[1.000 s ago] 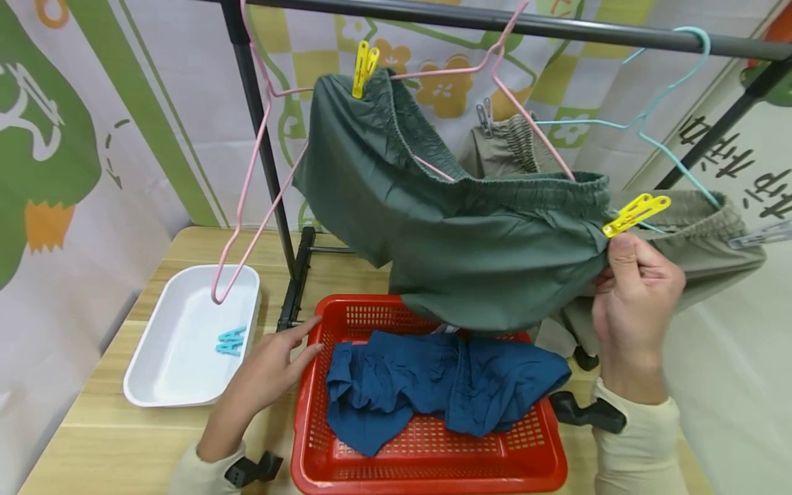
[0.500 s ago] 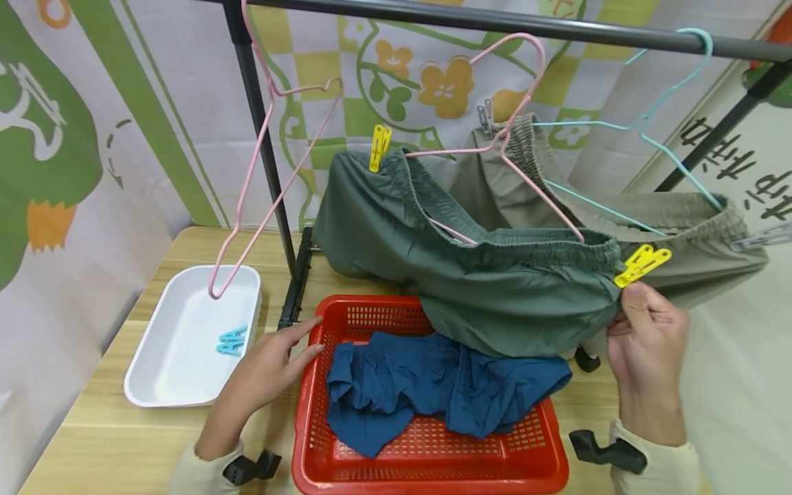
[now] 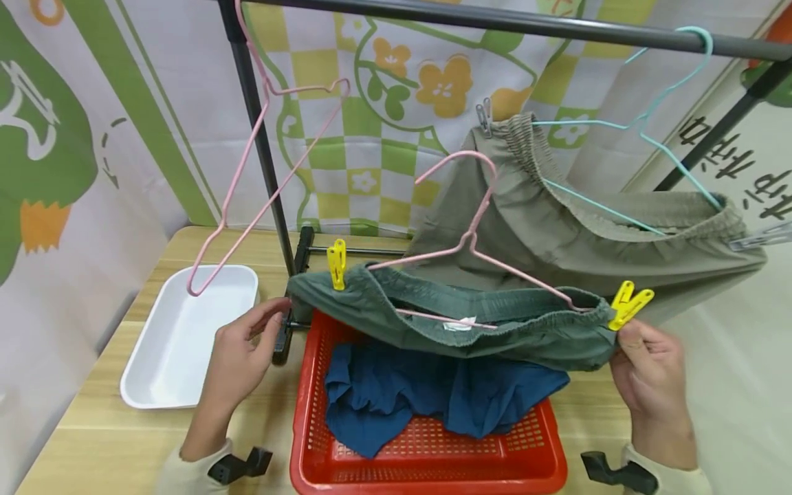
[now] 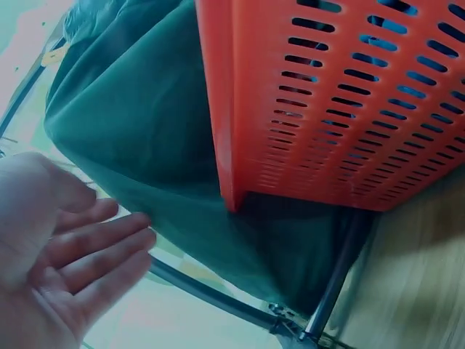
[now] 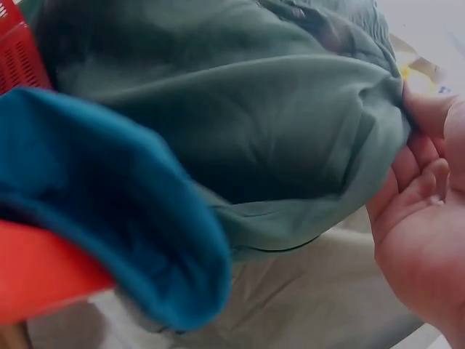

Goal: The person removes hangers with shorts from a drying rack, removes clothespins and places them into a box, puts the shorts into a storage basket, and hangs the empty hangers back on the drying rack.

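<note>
My right hand [image 3: 652,375] pinches the right end of the dark green shorts [image 3: 495,344], just below a yellow clothespin [image 3: 629,304]. The elastic waist of these shorts faces up, with a pink hanger [image 3: 473,234] inside it and its hook free of the rail. Another yellow clothespin [image 3: 337,264] grips the left end. My left hand [image 3: 238,354] is beside that end, thumb and fingers apart. In the left wrist view its fingertips [image 4: 138,222] come close to the green cloth; whether they touch is hard to tell. Blue cloth [image 3: 433,392] lies in the red basket [image 3: 427,474] below.
A black rail [image 3: 433,12] spans the top, bearing an unloaded pink hanger [image 3: 232,199] at left and a teal hanger [image 3: 643,124] at right with grey-brown shorts [image 3: 619,234]. A white tray [image 3: 179,344] stands on the wooden table [image 3: 93,426].
The green shorts and their hanger have come down and tipped forward over the basket, the hook dropping below the rail. My left hand has left the basket rim for the shorts' left end.
</note>
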A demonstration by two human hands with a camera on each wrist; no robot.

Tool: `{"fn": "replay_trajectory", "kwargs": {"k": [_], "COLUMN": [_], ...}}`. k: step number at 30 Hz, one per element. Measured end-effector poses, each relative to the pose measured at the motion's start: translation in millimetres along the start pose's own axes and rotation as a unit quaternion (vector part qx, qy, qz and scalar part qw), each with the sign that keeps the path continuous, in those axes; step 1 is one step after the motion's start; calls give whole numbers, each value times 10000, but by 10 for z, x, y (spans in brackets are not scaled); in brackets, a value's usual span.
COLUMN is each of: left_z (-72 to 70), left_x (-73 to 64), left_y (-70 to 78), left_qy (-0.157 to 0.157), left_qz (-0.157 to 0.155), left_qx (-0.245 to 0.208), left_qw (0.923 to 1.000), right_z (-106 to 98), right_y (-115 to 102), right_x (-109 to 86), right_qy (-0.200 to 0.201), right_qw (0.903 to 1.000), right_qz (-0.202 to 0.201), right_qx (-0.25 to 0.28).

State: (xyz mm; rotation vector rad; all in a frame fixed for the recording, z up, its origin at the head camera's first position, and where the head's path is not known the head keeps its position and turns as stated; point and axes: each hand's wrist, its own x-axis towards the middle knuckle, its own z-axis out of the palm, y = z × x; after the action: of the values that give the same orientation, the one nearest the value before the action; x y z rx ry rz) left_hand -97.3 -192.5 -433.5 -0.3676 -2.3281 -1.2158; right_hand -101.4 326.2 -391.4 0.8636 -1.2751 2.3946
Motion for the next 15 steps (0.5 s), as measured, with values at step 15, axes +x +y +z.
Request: {"fn": "replay_trajectory", "kwargs": {"k": [15], "left_z": [-125], "left_x": [49], "left_y": [115], "left_qy": [-1386], "left_qz": [367], "left_qx": [-1848], "left_qw": [9723], "right_z": [-296], "right_y": [193], "right_x": [-200], "right_qy": [-1168], "right_qw": [9856], "right_qz": [1002], "right_qx": [-699]}}
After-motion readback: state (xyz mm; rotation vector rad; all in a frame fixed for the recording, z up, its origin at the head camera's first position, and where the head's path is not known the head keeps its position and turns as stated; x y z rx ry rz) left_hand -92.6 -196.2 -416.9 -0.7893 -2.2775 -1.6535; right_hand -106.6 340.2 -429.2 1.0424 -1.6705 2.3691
